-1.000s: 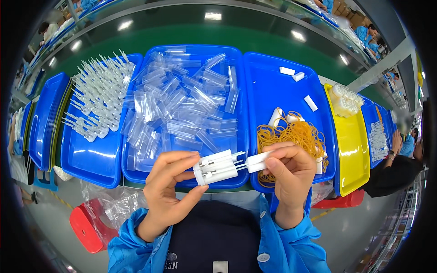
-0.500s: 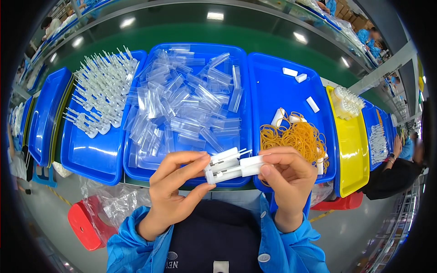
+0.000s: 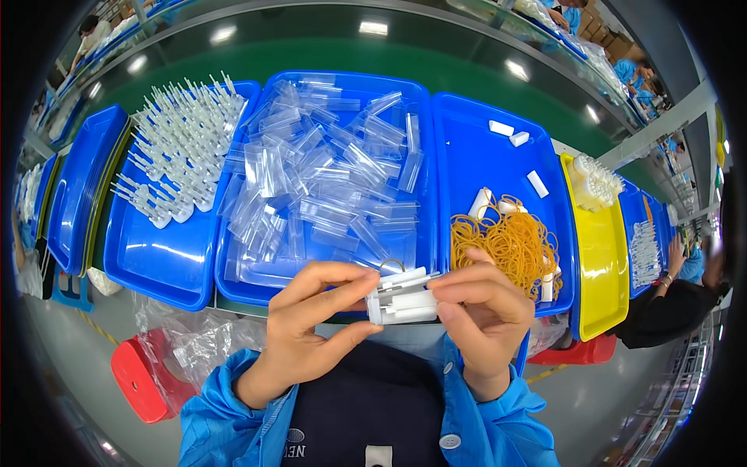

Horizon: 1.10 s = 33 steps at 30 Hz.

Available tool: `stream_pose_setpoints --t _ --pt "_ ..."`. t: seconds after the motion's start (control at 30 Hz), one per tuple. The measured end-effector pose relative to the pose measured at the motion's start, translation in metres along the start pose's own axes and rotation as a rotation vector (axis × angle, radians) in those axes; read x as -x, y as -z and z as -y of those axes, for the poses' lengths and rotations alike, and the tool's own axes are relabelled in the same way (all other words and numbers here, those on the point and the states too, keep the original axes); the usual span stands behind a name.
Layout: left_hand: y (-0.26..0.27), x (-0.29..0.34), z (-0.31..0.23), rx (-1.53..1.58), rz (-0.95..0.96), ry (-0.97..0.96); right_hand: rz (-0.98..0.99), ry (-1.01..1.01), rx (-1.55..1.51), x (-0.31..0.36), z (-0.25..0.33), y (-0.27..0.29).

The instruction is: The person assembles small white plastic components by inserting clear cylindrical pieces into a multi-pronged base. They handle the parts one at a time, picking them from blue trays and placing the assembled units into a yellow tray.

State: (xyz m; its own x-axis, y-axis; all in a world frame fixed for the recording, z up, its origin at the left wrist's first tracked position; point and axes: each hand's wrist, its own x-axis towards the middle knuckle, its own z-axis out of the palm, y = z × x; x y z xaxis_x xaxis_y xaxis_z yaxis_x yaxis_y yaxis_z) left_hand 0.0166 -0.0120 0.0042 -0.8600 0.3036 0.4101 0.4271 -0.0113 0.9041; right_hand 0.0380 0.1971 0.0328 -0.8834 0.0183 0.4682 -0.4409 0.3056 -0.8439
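Now, left fingers gripping white rod cluster, right fingers pinching white tube, pale lettering on dark clothing

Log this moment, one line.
left hand: holding pale end cap | right hand: gripping white tubes | blue trays: clear plastic pieces, amber rubber bands

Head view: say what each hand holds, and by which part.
Left hand pinches the white rod assembly by its base; right hand holds its opposite end.
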Motion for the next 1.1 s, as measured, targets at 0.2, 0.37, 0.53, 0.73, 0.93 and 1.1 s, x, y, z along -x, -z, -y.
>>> stream_pose_setpoints --t 0.2,0.37,0.53,0.73,0.93,1.1 --pt "0.001 0.001 -0.001 0.003 -0.006 -0.005 0.053 0.013 -0.007 0.002 0.001 -0.009" --pt "0.0 -0.003 -0.001 -0.028 -0.029 0.013 0.103 0.141 0.179 0.001 0.001 -0.007" --pt "-0.001 0.002 0.003 0.083 -0.161 0.064 -0.16 0.134 0.546 -0.003 -0.006 0.055" --pt "-0.003 -0.006 0.005 0.181 -0.096 0.036 -0.285 -0.2 0.757 -0.021 -0.058 0.165" --pt "-0.004 -0.004 0.004 0.179 -0.06 0.029 0.016 -0.088 0.951 -0.072 -0.105 0.162" --pt "-0.002 -0.005 0.002 0.146 -0.055 0.09 0.013 -0.176 1.175 -0.072 -0.123 0.145"
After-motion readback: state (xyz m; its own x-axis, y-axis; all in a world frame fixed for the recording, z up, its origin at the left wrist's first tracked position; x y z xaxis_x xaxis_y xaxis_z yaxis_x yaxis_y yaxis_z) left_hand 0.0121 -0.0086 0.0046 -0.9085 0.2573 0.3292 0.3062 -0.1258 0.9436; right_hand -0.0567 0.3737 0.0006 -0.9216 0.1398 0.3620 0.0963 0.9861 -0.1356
